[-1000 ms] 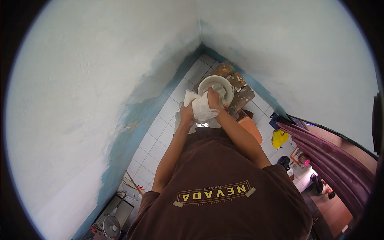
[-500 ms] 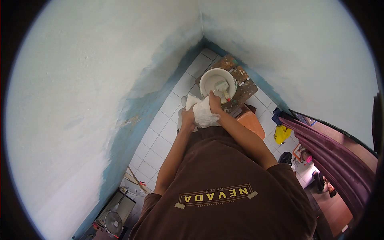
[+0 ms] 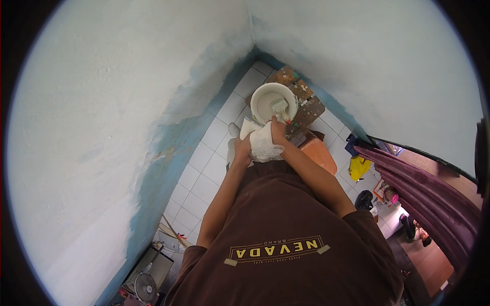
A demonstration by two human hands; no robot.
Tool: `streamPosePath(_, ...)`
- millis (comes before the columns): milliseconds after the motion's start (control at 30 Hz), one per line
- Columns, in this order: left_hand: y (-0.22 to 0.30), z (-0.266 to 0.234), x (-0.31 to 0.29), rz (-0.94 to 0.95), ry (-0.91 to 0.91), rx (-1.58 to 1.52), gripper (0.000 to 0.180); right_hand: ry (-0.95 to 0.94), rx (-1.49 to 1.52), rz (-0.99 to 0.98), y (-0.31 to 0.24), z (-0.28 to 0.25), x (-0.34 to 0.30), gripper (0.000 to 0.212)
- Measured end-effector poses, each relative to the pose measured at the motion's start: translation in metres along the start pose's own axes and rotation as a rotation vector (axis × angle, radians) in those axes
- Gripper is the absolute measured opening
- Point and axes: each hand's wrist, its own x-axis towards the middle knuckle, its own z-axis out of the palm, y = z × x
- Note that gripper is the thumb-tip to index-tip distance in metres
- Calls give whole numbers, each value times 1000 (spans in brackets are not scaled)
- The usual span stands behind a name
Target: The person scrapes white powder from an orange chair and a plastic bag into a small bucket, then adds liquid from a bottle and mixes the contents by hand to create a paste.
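Observation:
Between my two hands is a white plastic bag [image 3: 263, 144], crumpled at its lower end, with its upper end close to the near rim of a white bucket [image 3: 256, 100]. My left hand [image 3: 243, 150] is closed on the bag's left side. On its right side, my right hand [image 3: 278, 131] is closed too, next to the bucket's rim. What the bag holds cannot be seen. Pale, whitish material lies inside the bucket. A wide paintbrush [image 3: 279, 106] rests in it, its red-tipped handle leaning on the near right rim.
The bucket stands on a paint-spattered slatted wooden stool [image 3: 309, 113] in a corner between two patchy white and blue walls [image 3: 173, 137]. An orange object [image 3: 319, 155] sits right of my knees. Farther right are a yellow item [image 3: 359, 168] and a purple curtain [image 3: 423, 199]. A fan [image 3: 145, 286] stands lower left.
The view has shifted slightly, so the bucket and walls appear a little farther left. My hands and the bag have moved slightly right relative to the bucket. Both hands keep their hold.

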Motion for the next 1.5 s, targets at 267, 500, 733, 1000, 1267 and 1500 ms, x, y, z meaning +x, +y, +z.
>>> streamPosePath(267,-3,-6,0,-42,-2,2,39,5,-18,-46,-1,-2,-8,58)
streamPosePath(500,-3,-5,-1,-55,7,-14,39,11,-25,-27,-14,-4,-21,57)
streamPosePath(733,-5,-5,-3,-47,-25,-23,39,72,-73,0,-15,-9,-25,56)
streamPosePath(1000,-3,-2,-4,-47,-60,5,39,50,-29,5,-8,-12,-17,56)
streamPosePath(1267,-7,-4,-1,-47,8,16,39,54,-141,-18,-6,-13,-14,57)
streamPosePath(1500,-8,-3,-2,-37,-11,-21,38,89,-176,-27,-3,-13,-14,58)
